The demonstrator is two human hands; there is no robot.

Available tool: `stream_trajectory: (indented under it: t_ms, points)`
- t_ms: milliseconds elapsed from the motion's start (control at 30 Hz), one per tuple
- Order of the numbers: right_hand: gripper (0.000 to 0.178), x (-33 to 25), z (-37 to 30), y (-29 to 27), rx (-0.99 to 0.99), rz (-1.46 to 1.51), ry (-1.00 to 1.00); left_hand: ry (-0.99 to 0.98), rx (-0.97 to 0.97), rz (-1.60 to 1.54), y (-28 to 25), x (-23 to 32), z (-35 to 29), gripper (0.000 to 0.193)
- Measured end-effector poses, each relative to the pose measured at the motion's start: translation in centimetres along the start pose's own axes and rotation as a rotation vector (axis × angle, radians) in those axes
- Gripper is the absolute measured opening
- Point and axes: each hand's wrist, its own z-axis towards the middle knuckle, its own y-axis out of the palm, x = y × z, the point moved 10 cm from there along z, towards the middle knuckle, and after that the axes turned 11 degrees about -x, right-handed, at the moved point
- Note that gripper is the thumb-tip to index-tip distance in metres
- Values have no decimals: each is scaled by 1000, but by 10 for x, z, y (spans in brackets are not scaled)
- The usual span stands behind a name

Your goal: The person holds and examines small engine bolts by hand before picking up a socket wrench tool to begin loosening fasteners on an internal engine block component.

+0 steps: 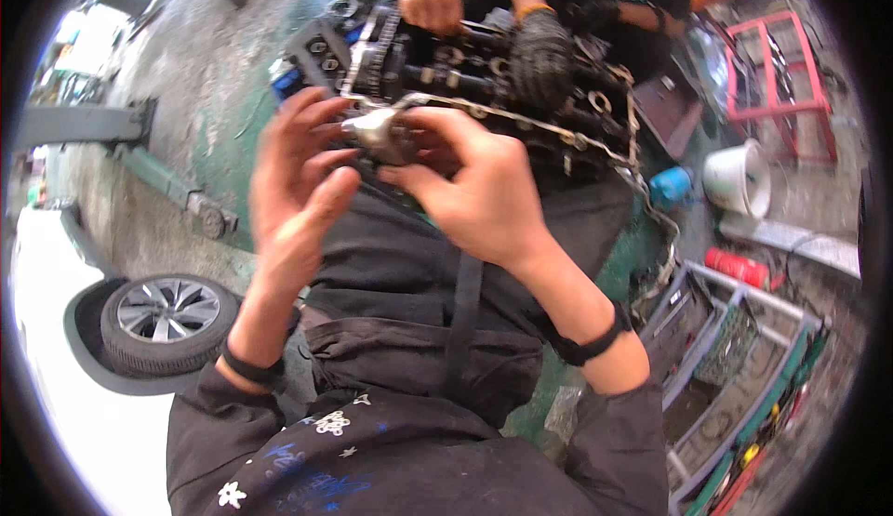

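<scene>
A small rounded silver metal part (379,135), its exact kind unclear, is gripped between the thumb and fingers of my right hand (484,181). Close on its left side, my left hand (302,186) has its fingers apart and slightly curled, the fingertips near the part. Just beyond both hands lies an open engine (484,88) with dark shafts and a pale gasket edge. Across it, a co-worker's gloved hand (541,56) rests on the engine, and a bare fist (430,5) sits at its far edge.
A grey engine part with round holes (316,51) lies left of the engine. At the right are a white bucket (738,178), a blue container (670,186), a red metal frame (781,88) and a metal rack (679,316). A car wheel (167,310) and lift arm (167,181) are left.
</scene>
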Motion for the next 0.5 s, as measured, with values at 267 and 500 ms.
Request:
stream_trajectory:
  t_ms: [267, 500]
  points:
    - [32, -29, -2, -15, 155, -419, -159, -61, -163, -438, 73, -35, 39, 41]
    - [16, -55, -11, -37, 205, -741, -92, -281, -178, -24, 55, -74, 68, 37]
